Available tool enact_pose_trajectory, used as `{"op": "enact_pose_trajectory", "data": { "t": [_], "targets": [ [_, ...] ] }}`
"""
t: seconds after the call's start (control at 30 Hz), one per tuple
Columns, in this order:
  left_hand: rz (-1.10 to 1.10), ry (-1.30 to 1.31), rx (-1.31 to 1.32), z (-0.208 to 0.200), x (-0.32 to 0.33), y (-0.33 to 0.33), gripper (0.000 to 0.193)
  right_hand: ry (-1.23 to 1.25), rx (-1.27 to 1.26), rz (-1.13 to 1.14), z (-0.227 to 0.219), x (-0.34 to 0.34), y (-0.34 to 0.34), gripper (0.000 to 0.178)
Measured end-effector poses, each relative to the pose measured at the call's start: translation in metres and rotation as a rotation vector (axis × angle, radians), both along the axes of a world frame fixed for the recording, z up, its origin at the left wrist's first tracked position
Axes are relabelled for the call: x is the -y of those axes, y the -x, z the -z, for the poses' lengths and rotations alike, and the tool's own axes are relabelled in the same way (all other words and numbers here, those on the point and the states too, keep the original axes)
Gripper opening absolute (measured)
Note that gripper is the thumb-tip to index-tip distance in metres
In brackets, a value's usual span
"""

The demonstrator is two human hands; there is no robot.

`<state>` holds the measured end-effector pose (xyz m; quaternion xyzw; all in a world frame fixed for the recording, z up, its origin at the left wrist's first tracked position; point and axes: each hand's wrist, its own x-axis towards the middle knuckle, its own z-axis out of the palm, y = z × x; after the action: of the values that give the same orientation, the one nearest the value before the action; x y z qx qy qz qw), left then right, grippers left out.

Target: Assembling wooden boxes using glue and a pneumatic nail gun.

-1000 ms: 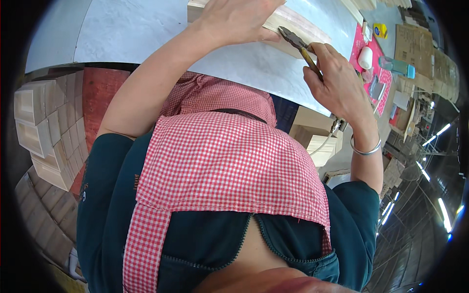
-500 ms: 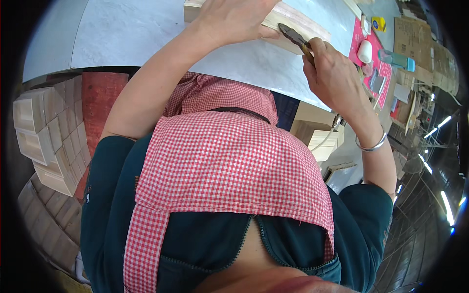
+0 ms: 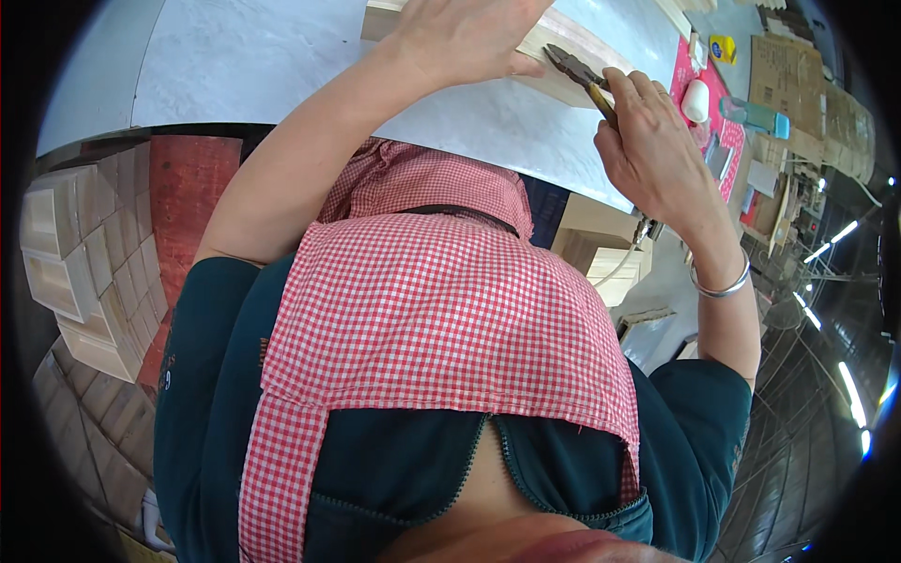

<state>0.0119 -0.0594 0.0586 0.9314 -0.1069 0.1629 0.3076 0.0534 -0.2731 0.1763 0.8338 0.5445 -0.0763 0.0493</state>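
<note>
Across the far edge of the view lies a long pale wooden piece (image 3: 566, 90) on the white worktop. My left hand (image 3: 469, 39) is closed over it, thumb against its near side; some fingertips are cut off by the top of the picture. My right hand (image 3: 657, 145) is wrapped round pliers (image 3: 574, 68) with a dark metal head and yellowish handles. The pliers' jaws point up and left, over the wooden piece near my left thumb. Whether they touch the wood I cannot tell.
The marbled worktop (image 3: 235, 66) has a pink mat at right with a white roll (image 3: 695, 101) and a teal-capped bottle (image 3: 755, 117). Beyond are a yellow container (image 3: 722, 49) and cardboard boxes (image 3: 786, 80). Stacked wooden boxes (image 3: 80, 272) stand below left. A hose (image 3: 631, 255) hangs near the right.
The view has shifted slightly. My right hand and the pliers sit a little further right and lower in it. My left hand stays on the wooden piece.
</note>
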Motion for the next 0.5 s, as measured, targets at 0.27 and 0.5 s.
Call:
{"op": "enact_pose_trajectory", "data": {
  "t": [0.27, 0.5],
  "targets": [
    [0.027, 0.050, -0.128, -0.007, 0.001, 0.000, 0.047, 0.200, 0.057, 0.072, -0.007, -0.015, 0.017, 0.013],
    [0.027, 0.051, -0.197, -0.012, 0.002, 0.002, 0.046, 0.386, 0.006, 0.272, -0.010, -0.027, 0.009, 0.015]
  ]
}}
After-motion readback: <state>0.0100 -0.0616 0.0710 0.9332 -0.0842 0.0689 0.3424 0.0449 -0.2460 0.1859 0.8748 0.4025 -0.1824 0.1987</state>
